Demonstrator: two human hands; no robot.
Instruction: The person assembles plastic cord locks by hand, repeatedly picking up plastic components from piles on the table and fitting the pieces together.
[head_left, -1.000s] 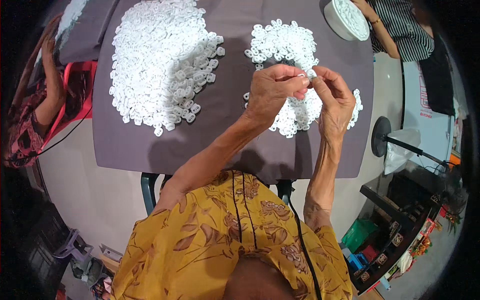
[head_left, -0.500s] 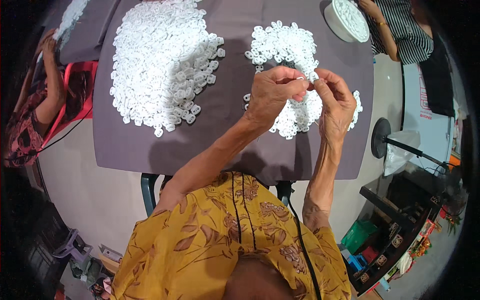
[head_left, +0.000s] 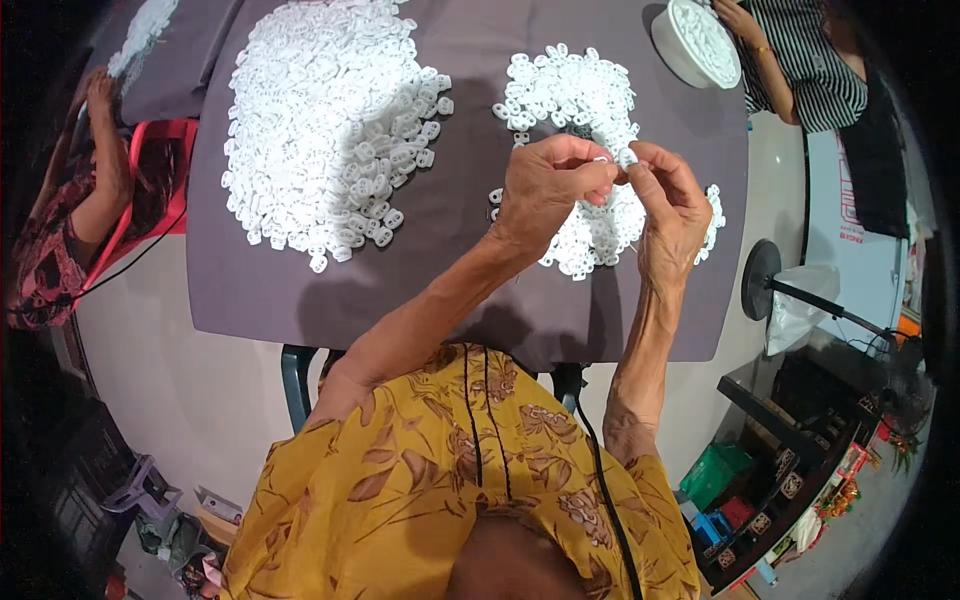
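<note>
My two hands meet above a smaller pile of white plastic pieces (head_left: 575,85) on the right part of the table. My right hand (head_left: 672,200) pinches a small white plastic piece (head_left: 627,157) with two holes between thumb and forefinger. Close against it, my left hand (head_left: 550,190) is closed in a pinch, with a bit of white showing at its fingertips; what exactly it grips is too small to make out. More white pieces lie below and around both hands, partly hidden by them. A large heap of like pieces (head_left: 310,130) spreads over the table's left side.
A brown cloth covers the table (head_left: 420,300). At the far right stands a white tub (head_left: 680,45) full of white pieces, beside a person in a striped top (head_left: 805,60). Another person (head_left: 85,190) sits at the left on a red chair (head_left: 165,165). A black fan stand (head_left: 762,280) is at right.
My hands keep nearly the same place and pinch. The view has shifted very slightly, and the person at the left has moved their arm a little.
</note>
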